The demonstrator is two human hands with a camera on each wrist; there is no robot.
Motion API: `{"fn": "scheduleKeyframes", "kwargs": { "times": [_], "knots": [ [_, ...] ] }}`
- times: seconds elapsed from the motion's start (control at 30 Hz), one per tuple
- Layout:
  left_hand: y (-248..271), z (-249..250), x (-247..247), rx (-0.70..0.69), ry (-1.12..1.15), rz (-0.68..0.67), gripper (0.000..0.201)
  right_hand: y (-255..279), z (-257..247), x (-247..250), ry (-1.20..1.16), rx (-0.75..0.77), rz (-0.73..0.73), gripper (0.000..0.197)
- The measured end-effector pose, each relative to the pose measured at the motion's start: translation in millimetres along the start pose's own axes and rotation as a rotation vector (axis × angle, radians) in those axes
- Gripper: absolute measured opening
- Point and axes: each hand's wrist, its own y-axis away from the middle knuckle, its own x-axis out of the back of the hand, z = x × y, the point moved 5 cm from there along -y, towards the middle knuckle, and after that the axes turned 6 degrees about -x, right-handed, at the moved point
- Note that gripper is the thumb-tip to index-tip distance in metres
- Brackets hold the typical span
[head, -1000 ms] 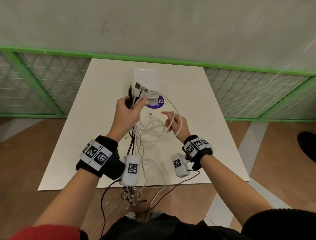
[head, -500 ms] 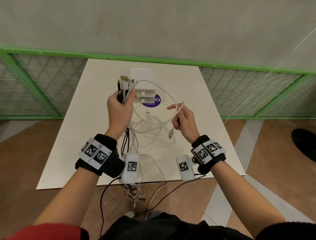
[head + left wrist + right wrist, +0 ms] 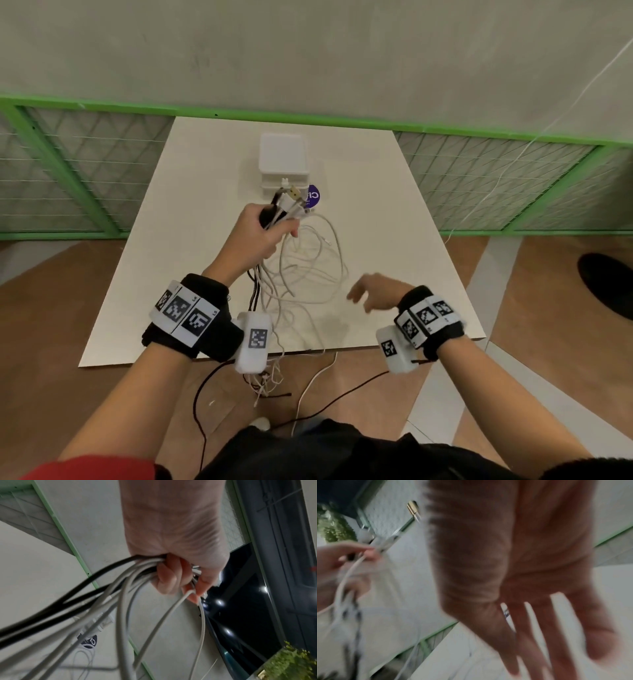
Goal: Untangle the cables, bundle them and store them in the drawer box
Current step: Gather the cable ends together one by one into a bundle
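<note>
Cables (image 3: 308, 267) droop from the fisted left hand (image 3: 255, 236) at frame centre toward the lower edge; right hand (image 3: 371, 294), fingers spread and empty, hovers just right of the loops.

White and black cables (image 3: 308, 267) are hanging in a loose tangle over the white table, their plug ends bunching upward together, strands trailing past the near edge. The white drawer box (image 3: 282, 164) is sitting closed just beyond them.
</note>
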Motion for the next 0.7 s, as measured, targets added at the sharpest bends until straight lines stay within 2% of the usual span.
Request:
{"fn": "scheduleKeyframes", "kwargs": {
  "times": [0.07, 0.1, 0.13, 0.2, 0.27, 0.33, 0.4, 0.47, 0.53, 0.57, 0.6, 0.63, 0.7],
  "knots": [
    [6.7, -5.2, -8.3, 0.072, -0.087, -0.114, 0.026, 12.3, -4.3, 36.3, -0.310, 0.137, 0.425, 0.048],
    [10.1, -6.6, -13.7, 0.102, -0.103, -0.163, 0.026, 23.4, -12.6, 48.0, -0.512, 0.254, 0.579, 0.042],
    [13.5, -7.5, -19.6, 0.125, -0.103, -0.198, 0.026, 34.2, -25.1, 53.5, -0.693, 0.379, 0.624, 0.034],
    [17.7, -7.1, -27.4, 0.114, -0.118, -0.180, 0.032, 50.4, -58.1, 49.4, -0.820, 0.538, 0.543, 0.026],
    [19.4, -4.8, -24.0, 0.044, -0.133, -0.014, 0.036, 56.9, -82.5, 36.1, -0.716, 0.579, 0.485, 0.022],
    [20.8, -2.3, -14.1, -0.008, -0.050, 0.168, 0.032, 52.9, -87.3, 21.8, -0.635, 0.568, 0.471, 0.022],
    [21.8, 5.2, -4.5, -0.043, 0.033, 0.268, 0.027, 39.4, -75.2, 1.1, -0.587, 0.452, 0.388, 0.026],
    [22.2, 17.4, 1.8, -0.069, 0.129, 0.312, 0.027, 23.6, -58.9, -32.5, -0.365, 0.283, 0.157, 0.026],
    [22.5, 28.8, 1.2, -0.088, 0.228, 0.299, 0.028, 17.8, -43.9, -72.5, -0.049, 0.114, -0.191, 0.024],
    [22.7, 32.7, -2.2, -0.093, 0.255, 0.271, 0.030, 18.7, -38.3, -84.5, 0.034, 0.055, -0.300, 0.026],
    [22.9, 33.8, -7.2, -0.093, 0.273, 0.235, 0.032, 20.0, -36.3, -86.6, 0.053, 0.022, -0.323, 0.030],
    [23.4, 31.6, -13.5, -0.080, 0.287, 0.198, 0.034, 18.2, -36.6, -79.6, 0.019, 0.034, -0.247, 0.034],
    [25.6, 21.4, -29.6, -0.029, 0.282, 0.128, 0.033, 18.7, -40.4, -46.4, -0.166, 0.124, 0.123, 0.038]
  ]
}}
